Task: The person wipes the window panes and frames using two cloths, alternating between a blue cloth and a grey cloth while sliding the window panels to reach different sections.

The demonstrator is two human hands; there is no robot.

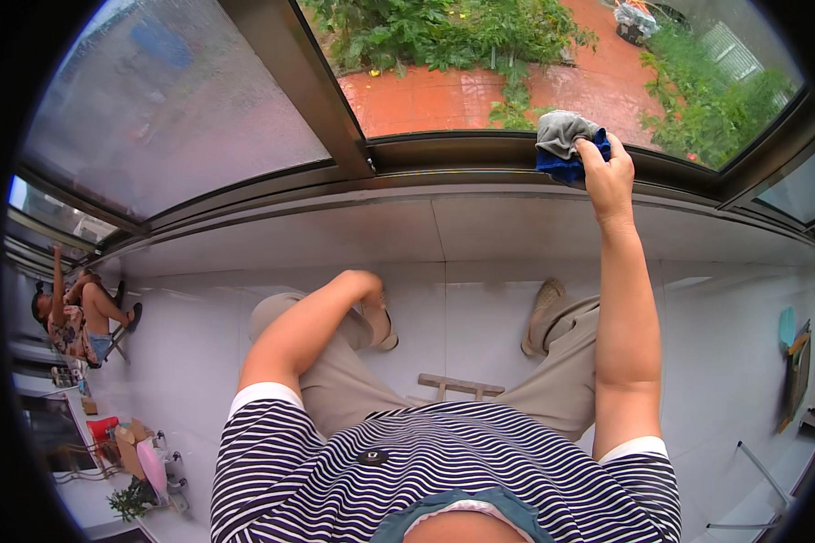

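My right hand [610,173] grips a bunched grey-and-blue cloth [562,144] at the bottom rail of a window frame [462,153]. The cloth lies against the lower part of the window glass [448,102] and the dark metal rail. My left hand [367,285] hangs bent at the wrist over my left knee, its fingers mostly hidden from above. Below my seat, part of a small wooden stool [460,385] shows between my legs.
A tiled wall [353,224] runs under the window, above a glossy tiled floor [418,319]. At far left another person [75,319] sits low by the windows. A cardboard box [130,448] and a red container [102,431] stand lower left; a turquoise object [787,326] is at right.
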